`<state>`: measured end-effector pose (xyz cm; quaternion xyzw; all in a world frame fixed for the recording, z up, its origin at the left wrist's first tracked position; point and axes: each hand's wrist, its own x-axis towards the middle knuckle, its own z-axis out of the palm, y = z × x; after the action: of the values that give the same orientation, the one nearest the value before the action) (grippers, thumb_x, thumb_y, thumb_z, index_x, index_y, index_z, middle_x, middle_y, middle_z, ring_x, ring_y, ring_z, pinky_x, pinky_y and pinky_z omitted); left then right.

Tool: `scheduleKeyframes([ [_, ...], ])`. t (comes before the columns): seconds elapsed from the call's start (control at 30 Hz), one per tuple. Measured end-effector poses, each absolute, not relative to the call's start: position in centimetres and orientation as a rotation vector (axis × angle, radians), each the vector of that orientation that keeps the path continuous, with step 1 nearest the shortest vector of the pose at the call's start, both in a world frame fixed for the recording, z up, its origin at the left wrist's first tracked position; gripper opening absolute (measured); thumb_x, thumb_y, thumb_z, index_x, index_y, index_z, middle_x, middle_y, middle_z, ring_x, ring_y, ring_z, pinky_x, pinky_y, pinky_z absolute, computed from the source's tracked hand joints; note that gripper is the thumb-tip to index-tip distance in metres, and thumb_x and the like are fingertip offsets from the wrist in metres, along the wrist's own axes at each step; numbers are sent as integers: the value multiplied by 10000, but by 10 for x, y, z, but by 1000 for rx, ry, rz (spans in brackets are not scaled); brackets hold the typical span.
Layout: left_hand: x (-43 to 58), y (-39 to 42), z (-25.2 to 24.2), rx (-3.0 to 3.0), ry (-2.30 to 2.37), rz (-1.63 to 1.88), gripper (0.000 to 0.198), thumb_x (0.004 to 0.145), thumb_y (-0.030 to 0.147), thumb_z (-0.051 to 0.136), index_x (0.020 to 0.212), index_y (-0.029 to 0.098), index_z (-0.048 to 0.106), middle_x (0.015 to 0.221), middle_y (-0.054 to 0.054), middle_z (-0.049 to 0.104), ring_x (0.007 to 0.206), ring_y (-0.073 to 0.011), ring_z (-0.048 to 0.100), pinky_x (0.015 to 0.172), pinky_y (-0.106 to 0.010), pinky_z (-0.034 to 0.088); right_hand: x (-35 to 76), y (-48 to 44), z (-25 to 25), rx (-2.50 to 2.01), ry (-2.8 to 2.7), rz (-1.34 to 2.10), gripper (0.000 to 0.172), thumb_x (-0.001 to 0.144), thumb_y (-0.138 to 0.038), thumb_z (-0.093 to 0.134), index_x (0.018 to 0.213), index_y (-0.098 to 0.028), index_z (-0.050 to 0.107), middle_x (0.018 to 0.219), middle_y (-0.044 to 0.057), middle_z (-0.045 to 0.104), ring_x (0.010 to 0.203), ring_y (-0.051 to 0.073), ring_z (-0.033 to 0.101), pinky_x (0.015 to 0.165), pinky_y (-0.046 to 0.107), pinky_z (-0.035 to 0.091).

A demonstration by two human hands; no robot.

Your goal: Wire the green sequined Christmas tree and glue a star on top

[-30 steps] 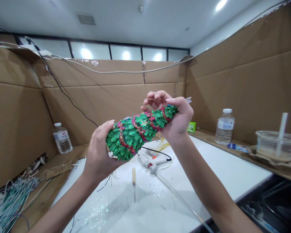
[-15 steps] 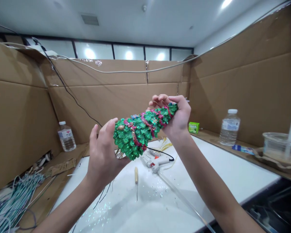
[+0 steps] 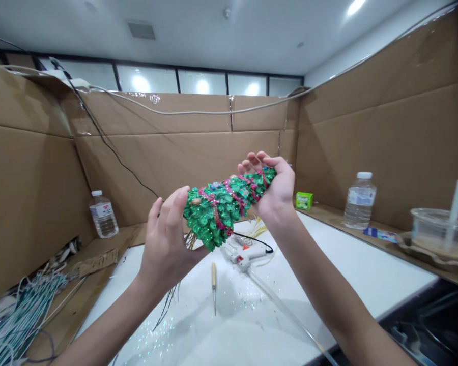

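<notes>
A small glittery green Christmas tree [image 3: 221, 208] with pink-red garland is held up on its side above the table. Its wide base points left and rests against my left hand [image 3: 170, 234], whose fingers and thumb curl round the rim. My right hand [image 3: 275, 185] is round the narrow tip, its fingertips partly hidden behind the tree. Thin dark wires hang below the base, behind my left hand. Under the tree, a white glue gun [image 3: 248, 256] with a long clear glue stick [image 3: 286, 302] lies on the table, and an awl [image 3: 214, 287] with a wooden handle lies nearer me.
Cardboard walls surround the white table [image 3: 198, 340]. Water bottles stand at left [image 3: 104, 214] and right [image 3: 360, 201]. A green box [image 3: 304, 201] and a plastic cup with a straw [image 3: 440, 234] are on the right ledge. Bundled pale-green wires [image 3: 26, 320] lie at left.
The tree has shifted slightly right and turned a little in both hands. The wires hanging below have swung right. Both hands keep their hold.
</notes>
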<state>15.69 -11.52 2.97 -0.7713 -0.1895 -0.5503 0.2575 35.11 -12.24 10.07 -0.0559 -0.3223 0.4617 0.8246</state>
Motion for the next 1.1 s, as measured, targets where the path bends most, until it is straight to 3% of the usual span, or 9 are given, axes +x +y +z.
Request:
scheduleKeyframes([
  [0.17,157,-110,29,-2241,-509,-1528,1138,610,312,812,1486,282,86,1436,-160,372,1274,-337,450,993,-527,459,350,-125,99,-134,-762,908,60,710,-277,568,712,-220,589,781,-35,643,707,123,620,745,351,527],
  [0.33,152,-107,28,-2486,-466,-1445,1204,581,437,823,1492,253,57,1491,-191,294,1342,-373,376,1051,-566,404,350,-127,100,-145,-806,800,215,753,-414,617,701,-205,624,805,-5,643,706,115,611,734,308,534],
  [0.43,147,-104,25,-2631,-535,-1471,1101,681,458,741,1502,281,28,1512,-174,281,1357,-379,360,1044,-600,393,349,-129,100,-180,-842,739,259,758,-470,615,721,-213,631,824,7,647,737,130,617,723,308,540],
  [0.57,144,-97,23,-2797,-653,-1551,926,785,446,645,1501,320,73,1490,-157,340,1313,-359,436,976,-546,481,347,-131,99,-224,-898,717,290,769,-515,585,740,-230,628,843,9,641,780,143,624,701,310,537],
  [0.7,143,-90,23,-3014,-654,-1698,884,812,446,625,1497,338,77,1444,-164,409,1192,-336,569,862,-468,568,345,-130,97,-217,-970,649,316,784,-546,555,757,-241,632,882,9,636,812,143,623,715,312,534],
  [0.83,142,-85,23,-3194,-639,-1702,930,790,493,650,1498,342,65,1381,-150,508,1142,-333,612,910,-499,541,344,-133,97,-208,-1006,622,321,781,-553,564,749,-240,630,927,11,629,851,143,618,749,311,532],
  [1.1,139,-82,22,-3304,-613,-1693,1059,692,539,731,1503,335,81,1431,-154,455,1257,-352,519,1037,-536,430,342,-143,100,-200,-1067,618,330,763,-564,586,714,-239,619,963,16,615,936,165,603,766,313,533],
])
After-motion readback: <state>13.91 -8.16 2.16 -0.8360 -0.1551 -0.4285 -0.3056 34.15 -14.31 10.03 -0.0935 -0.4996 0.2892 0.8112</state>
